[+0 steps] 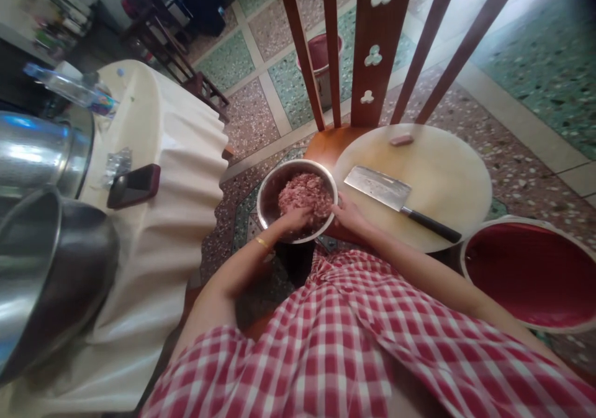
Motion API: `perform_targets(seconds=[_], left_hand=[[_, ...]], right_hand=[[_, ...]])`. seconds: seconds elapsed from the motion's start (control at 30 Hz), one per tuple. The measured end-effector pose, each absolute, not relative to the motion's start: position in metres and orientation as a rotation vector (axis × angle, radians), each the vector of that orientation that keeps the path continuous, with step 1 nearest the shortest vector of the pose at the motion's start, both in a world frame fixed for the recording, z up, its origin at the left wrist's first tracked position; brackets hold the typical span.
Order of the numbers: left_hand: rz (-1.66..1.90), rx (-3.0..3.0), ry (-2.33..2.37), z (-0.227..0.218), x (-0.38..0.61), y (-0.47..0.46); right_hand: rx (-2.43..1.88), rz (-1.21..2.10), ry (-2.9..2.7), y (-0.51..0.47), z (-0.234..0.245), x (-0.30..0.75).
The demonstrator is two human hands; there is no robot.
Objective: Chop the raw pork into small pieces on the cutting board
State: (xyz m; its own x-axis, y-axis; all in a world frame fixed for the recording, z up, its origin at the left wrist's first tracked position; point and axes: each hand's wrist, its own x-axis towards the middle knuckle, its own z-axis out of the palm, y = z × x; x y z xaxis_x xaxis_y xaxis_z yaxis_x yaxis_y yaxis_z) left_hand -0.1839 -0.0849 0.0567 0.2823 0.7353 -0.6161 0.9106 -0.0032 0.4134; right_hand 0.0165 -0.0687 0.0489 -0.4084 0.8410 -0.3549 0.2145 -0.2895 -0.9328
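A steel bowl (263, 202) holds a mound of pink minced meat (305, 189). My left hand (297, 219), with a gold bangle at the wrist, is down in the bowl, its fingers curled into the near side of the meat; the fingertips are hidden. On the bowl's right rim, my right hand (350, 212) grips the edge. Just right of that hand lies a cleaver (379, 187) with a black handle, flat on a round white cutting board (442, 169). A small pink piece of meat (401, 140) rests near the board's far edge.
A wooden chair back (379, 51) rises behind the board. To the right stands a red-lined bucket (531, 275); another bucket (319, 54) is beyond the chair. The cloth-covered table (186, 163) on the left carries a phone (135, 186), large metal pots (88, 244) and a plastic bottle (77, 89).
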Motion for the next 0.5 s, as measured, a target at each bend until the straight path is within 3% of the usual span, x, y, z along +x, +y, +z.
perform_targets(seconds=[0.13, 0.23, 0.37, 0.5], left_hand=[[-0.016, 1.938, 1.695, 0.077, -0.21, -0.056], [-0.093, 1.953, 1.76, 0.081, -0.221, -0.038], [-0.164, 1.816, 1.885, 0.056, -0.215, -0.028], [0.066, 1.52, 2.038, 0.037, -0.206, -0.024]], right_hand=[[-1.336, 1.741, -1.469, -0.069, 0.052, 0.017], [-1.351, 1.746, -1.456, -0.069, 0.054, 0.016], [-1.323, 1.768, -1.455, -0.07, 0.057, 0.016], [-1.323, 1.753, -1.457, -0.07, 0.057, 0.016]])
